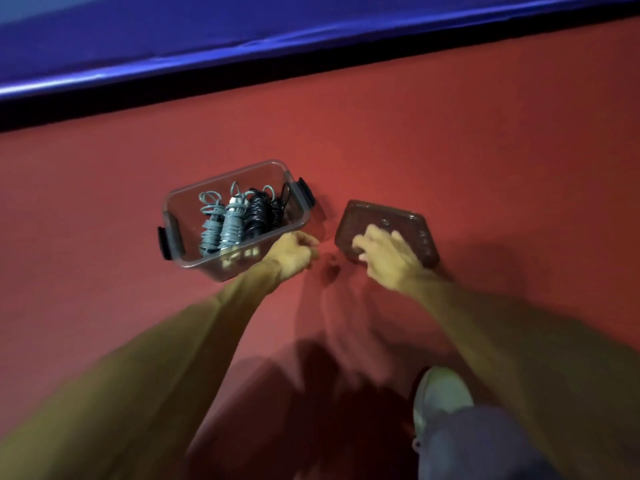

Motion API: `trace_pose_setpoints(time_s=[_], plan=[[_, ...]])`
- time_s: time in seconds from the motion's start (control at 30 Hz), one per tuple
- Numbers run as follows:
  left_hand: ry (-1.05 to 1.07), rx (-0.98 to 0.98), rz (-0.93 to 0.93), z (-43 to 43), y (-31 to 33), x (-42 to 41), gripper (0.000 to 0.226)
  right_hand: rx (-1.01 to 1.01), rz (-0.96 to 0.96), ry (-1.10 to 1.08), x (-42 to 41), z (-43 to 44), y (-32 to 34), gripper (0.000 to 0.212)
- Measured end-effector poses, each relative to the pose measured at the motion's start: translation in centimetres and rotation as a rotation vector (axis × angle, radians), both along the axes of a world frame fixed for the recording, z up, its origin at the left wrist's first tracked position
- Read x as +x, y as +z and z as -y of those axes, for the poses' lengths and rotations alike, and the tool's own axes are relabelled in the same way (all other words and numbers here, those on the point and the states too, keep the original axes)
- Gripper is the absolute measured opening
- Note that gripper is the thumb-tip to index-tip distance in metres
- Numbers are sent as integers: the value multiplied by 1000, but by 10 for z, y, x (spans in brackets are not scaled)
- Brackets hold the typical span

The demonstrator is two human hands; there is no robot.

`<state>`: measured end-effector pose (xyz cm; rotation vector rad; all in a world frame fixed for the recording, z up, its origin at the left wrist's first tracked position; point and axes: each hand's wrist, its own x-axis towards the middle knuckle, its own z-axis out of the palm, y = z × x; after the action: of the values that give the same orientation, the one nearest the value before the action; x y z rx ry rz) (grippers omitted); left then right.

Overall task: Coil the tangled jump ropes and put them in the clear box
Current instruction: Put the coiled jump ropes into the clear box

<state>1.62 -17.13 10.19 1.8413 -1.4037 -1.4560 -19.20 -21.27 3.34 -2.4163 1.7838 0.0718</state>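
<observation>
A clear box (pixel 194 199) with black side latches sits on the red floor. Inside lie two grey coiled jump ropes (pixel 221 223) and, right of them, black coiled jump ropes (pixel 259 211). My left hand (pixel 294 254) grips the box's near wall by its right corner, and its fingertips show through the plastic. The box's clear lid (pixel 412 223) lies flat on the floor to the right. My right hand (pixel 384 254) rests on top of the lid with its fingers spread. The image is motion-blurred.
A blue padded mat (pixel 242 36) with a black lower edge runs across the back. My shoe (pixel 440 393) and trouser leg are at the lower right. Red floor (pixel 485 133) surrounds the box and lid.
</observation>
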Motion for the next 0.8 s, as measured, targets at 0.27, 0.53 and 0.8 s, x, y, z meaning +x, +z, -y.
trace_pose_setpoints(time_s=[0.27,0.53,0.8], plan=[[-4,-35,83,-71,64,28,13,-263,85,77,27,-68,150,28],[153,3,144,-142,113,73,36,-226,618,-309,71,-99,228,29],[604,-57,91,-138,81,141,34,-11,1072,-535,114,-56,218,19]])
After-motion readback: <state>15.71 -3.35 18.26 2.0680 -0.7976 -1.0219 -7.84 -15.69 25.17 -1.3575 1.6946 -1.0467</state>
